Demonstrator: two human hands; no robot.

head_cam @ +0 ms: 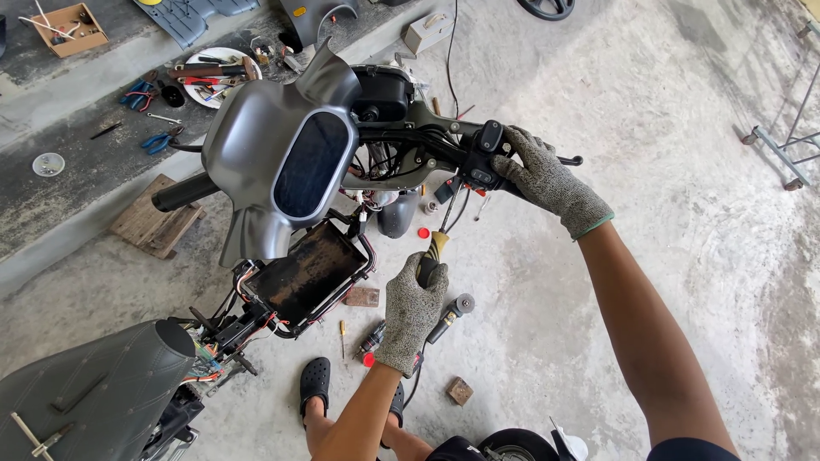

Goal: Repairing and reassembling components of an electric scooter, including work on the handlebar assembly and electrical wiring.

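Head view: your right hand (547, 179) in a knit glove wraps its fingers round the handlebar switch housing (485, 154) of the stripped scooter, steadying it. Your left hand (412, 312) grips a yellow-black screwdriver (434, 253), fingers closed on the handle, tip up under the housing. Step looks like undoing a switch screw; next needs the tip seated square.

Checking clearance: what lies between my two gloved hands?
In the head view, left hand holds a yellow-black-handled screwdriver rising toward the black handlebar switch housing under right hand; cables hang alongside.
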